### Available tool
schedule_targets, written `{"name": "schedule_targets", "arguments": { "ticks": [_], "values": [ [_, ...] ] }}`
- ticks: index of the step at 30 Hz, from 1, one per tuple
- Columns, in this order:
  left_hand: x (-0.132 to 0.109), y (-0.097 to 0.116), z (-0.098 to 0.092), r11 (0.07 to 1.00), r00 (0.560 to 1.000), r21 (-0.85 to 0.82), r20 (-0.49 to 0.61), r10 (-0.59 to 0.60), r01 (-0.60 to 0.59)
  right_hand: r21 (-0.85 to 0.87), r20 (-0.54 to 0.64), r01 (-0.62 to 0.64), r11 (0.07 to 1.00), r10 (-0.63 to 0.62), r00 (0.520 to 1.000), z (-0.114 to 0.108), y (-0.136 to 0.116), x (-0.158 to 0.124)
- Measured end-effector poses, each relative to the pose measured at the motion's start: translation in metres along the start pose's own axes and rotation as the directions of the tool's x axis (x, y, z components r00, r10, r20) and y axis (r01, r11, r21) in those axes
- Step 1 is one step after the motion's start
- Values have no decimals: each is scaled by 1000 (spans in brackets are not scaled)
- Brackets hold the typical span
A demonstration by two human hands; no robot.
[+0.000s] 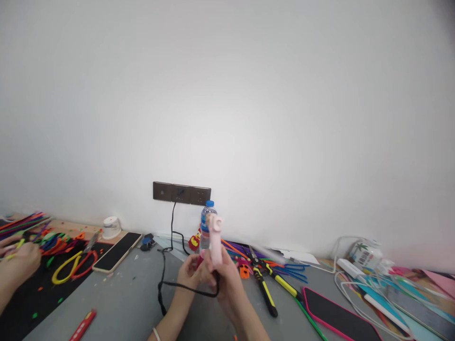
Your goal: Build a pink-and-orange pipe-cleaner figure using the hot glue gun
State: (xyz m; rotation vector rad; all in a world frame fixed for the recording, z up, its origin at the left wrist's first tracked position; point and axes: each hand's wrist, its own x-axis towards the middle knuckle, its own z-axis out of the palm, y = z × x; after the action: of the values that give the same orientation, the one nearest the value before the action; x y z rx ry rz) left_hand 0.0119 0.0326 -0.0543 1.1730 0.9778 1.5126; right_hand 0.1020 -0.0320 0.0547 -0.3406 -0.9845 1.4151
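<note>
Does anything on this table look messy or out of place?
Nothing looks broken or spilled. Small coloured scraps lie scattered over the black mat at the left, and the black cord from the wall socket trails loosely across the table to the pink tool that the right hand grips upright.

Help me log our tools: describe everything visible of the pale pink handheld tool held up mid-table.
The pale pink handheld tool looks like smooth plastic: a slim, rounded body held nearly upright, with a stubby head at the top. It is blurred, so finer details are lost. The right hand wraps its lower part; the left hand touches near its base. A black cord loops below the hands and leads towards the dark wall socket strip. A clear water bottle stands just behind it.
</note>
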Motion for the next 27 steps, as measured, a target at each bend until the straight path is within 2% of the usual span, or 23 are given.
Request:
{"name": "schedule_targets", "arguments": {
  "ticks": [3,7,11,14,18,22,27],
  "values": [
    [8,4,-6,998,999,-39,11,-40,40,70,-19,-21,997,23,1000,-19,-14,-5],
    [10,9,-8,985,994,-144,-53,-98,90,116,81,-133,984,124,989,-45,-18,-13],
    [12,9,-9,979,987,-161,-79,-137,122,40,140,-242,969,234,962,-62,-15,-20],
    [15,7,-9,978,986,-155,-64,-154,142,-29,143,-265,964,267,953,-68,-11,-24],
    [21,5,-11,980,988,-141,-51,-146,137,-43,105,-253,966,256,961,-72,-3,-27],
    [23,4,-12,984,990,-127,-44,-133,127,-79,-11,-243,967,243,970,-73,9,-27],
    [26,1,-13,991,994,-101,-47,-97,92,-172,-111,-279,945,263,959,-69,20,-25]
  ]
}}
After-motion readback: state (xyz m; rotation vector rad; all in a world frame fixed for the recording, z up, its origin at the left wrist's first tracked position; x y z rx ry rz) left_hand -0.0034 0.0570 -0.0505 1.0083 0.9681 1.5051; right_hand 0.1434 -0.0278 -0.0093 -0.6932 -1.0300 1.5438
